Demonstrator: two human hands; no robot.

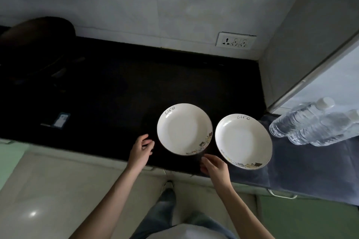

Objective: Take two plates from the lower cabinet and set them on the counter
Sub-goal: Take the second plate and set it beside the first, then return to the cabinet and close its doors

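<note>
Two white plates with "life" written on the rim lie side by side on the black counter (116, 91). The left plate (184, 129) rests fully on the dark top. The right plate (242, 140) sits partly on a grey cloth (303, 161). My left hand (140, 150) hovers just left of the left plate, fingers loosely curled and apart, holding nothing. Below the gap between the two plates, at the counter's front edge, my right hand (213, 166) is also empty, with its fingers spread. Neither hand touches a plate.
Several clear water bottles (310, 122) lie on the grey cloth at the right. A dark round object (37, 44) stands at the back left, and a small packet (61, 120) lies on the counter. A wall socket (235, 41) is behind. Green cabinet fronts (310, 219) run below the counter.
</note>
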